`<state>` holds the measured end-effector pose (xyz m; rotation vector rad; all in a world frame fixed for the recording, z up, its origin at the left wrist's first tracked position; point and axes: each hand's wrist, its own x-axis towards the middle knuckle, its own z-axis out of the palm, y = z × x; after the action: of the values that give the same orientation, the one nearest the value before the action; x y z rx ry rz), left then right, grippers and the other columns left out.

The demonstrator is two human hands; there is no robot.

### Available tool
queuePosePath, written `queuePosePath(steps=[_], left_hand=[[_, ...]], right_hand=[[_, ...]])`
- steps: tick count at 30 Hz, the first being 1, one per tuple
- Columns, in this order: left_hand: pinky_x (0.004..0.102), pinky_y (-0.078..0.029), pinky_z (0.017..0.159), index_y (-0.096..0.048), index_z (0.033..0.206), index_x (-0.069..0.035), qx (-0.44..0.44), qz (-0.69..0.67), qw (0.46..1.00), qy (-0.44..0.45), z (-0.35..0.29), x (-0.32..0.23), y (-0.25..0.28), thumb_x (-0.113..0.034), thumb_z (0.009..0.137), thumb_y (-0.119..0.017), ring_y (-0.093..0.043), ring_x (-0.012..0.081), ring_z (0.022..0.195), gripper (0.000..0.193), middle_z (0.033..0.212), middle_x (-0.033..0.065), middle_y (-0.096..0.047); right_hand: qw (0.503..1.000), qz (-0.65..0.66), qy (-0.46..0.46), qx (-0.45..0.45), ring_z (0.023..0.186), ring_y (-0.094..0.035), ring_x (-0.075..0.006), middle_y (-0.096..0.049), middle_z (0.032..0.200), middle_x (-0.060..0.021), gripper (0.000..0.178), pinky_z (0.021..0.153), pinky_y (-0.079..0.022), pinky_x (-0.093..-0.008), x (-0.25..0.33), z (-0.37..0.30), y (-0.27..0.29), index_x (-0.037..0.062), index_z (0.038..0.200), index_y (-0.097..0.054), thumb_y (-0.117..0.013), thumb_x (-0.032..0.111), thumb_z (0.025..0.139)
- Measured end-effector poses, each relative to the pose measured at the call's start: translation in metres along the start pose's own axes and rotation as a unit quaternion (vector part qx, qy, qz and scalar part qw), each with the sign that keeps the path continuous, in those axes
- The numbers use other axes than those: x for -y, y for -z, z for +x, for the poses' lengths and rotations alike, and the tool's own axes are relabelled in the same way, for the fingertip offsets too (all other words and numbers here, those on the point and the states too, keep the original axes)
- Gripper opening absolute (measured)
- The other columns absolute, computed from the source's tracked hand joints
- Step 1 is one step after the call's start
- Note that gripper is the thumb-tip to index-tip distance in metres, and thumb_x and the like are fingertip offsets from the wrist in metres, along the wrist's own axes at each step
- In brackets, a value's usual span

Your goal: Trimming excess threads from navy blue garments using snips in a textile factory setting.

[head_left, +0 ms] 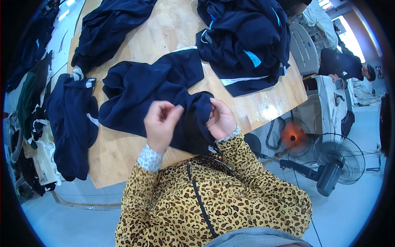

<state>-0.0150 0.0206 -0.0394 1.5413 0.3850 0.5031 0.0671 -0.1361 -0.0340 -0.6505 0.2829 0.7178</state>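
Both hands are working the soft, limp navy garment (156, 88) at the wooden table's (263, 109) near edge, left hand (160, 123) fingertips pinching together, right hand (221, 120) gripping a bunched fold, likely the handiest hold.

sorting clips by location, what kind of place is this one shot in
Probably a garment workshop or small clothing factory. Heaps of navy garments lie across a wooden worktable, both hands work one navy piece, and an industrial sewing machine stands past the table, with floor fans nearby.
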Motion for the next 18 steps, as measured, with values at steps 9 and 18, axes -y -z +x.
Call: queuePosePath(steps=[9, 18], left_hand=[[0.0185, -0.042, 0.059, -0.041, 0.118, 0.0, 0.184, -0.138, 0.967, 0.106, -0.018, -0.003, -0.04, -0.003, 0.08, -0.063, -0.051, 0.0047, 0.065, 0.043, 0.081, 0.0025, -0.057], [0.0174, -0.039, 0.058, -0.054, 0.09, -0.005, 0.224, -0.076, 0.965, 0.109, 0.022, 0.011, 0.015, -0.002, 0.08, -0.062, -0.044, 0.003, 0.062, 0.013, 0.075, -0.0046, -0.051]], right_hand=[[0.991, 0.027, 0.13, 0.009, 0.073, -0.063, -0.0146, -0.064, 0.085, -0.0059, 0.014, 0.07, -0.052, -0.0287, 0.012, -0.005, -0.002, 0.0027, 0.092, -0.057, -0.048, 0.013, 0.091], [0.976, -0.061, 0.204, -0.045, 0.083, -0.065, -0.0201, -0.062, 0.1, -0.0124, 0.025, 0.073, -0.056, -0.0341, 0.005, -0.025, -0.002, 0.0072, 0.116, -0.048, -0.043, 0.004, 0.092]])
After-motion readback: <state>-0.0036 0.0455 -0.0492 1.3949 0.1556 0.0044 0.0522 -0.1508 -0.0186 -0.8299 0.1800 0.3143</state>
